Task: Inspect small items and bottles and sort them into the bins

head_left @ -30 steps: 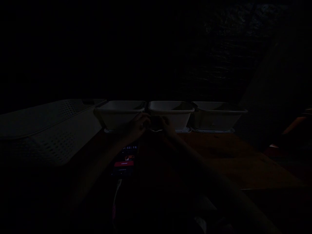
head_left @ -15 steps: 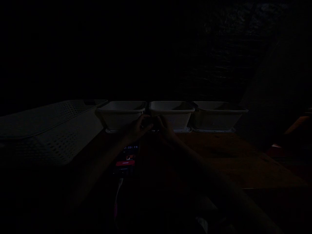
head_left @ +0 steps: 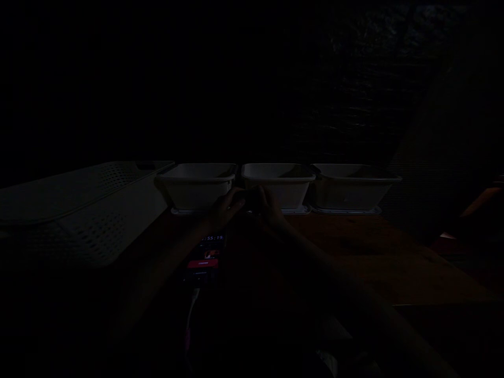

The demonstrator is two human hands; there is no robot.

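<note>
The scene is very dark. My left hand (head_left: 226,208) and my right hand (head_left: 271,210) are close together in front of the middle white tub (head_left: 277,191). Their fingers are curled towards each other around a small dark thing (head_left: 249,198) whose kind I cannot make out. Below my left wrist lies a phone (head_left: 202,262) with a lit screen, showing timer digits and a red bar. A white cable (head_left: 191,307) runs from its lower end.
Another white tub (head_left: 200,194) stands left of the middle one, and a third tub (head_left: 350,194) to the right. A large perforated white basket (head_left: 129,220) fills the left side of the wooden table (head_left: 366,257). At far right another person's arm (head_left: 480,202) shows.
Both hands stay in front of the tubs, while the fingers of my left hand shift over the dark thing and draw nearer my right hand. Tubs, phone and basket keep their places.
</note>
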